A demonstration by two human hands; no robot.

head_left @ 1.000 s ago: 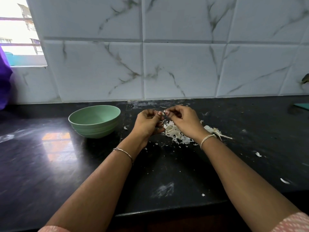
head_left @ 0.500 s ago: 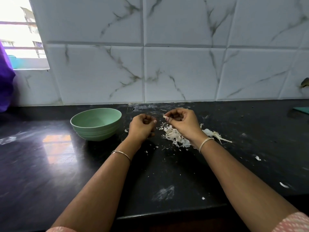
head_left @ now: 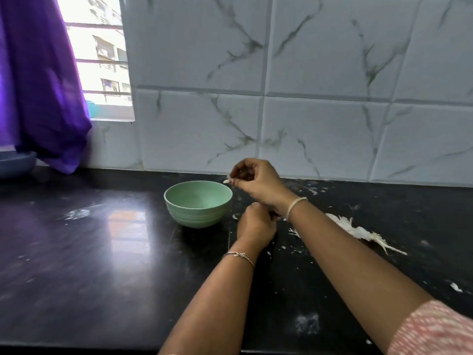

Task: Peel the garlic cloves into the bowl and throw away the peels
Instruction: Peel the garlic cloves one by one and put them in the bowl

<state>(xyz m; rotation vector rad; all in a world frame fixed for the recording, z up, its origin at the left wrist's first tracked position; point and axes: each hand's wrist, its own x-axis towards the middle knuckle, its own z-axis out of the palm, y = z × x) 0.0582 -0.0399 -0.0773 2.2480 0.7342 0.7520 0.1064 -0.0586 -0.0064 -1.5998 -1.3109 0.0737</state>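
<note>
Garlic clove, pale and apparently bare, now pinched in right hand fingertips at the green bowl's right rim, moved off the peel pile where both hands worked a second ago; left hand curled low, contents hidden; drop into bowl judged next.
</note>
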